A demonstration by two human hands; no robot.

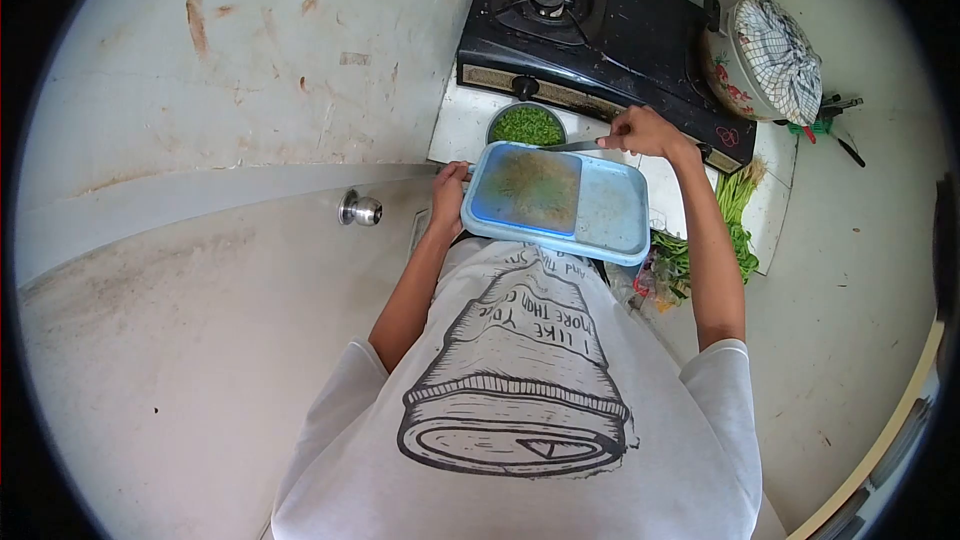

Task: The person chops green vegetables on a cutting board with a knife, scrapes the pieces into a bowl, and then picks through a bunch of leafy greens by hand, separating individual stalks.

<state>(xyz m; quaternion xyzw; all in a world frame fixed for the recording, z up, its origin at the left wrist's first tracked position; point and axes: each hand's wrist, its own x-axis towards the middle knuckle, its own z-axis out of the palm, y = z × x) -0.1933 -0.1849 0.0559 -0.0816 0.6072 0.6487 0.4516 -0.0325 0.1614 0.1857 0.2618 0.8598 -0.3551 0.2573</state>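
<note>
My left hand is closed on the left edge of a light blue tray, which is held tilted in front of my shirt. Set into the tray's left part is a blue chopping board with a worn, greenish-brown middle. My right hand grips a knife, its blade pointing left along the tray's far edge. Just beyond that edge stands a round metal bowl filled with finely chopped greens; the near rim is hidden behind the tray.
A black gas stove stands at the back on a white tiled counter. On its right burner sits a pot under a checked cloth. Long leafy greens lie to the right. A door knob juts out at left.
</note>
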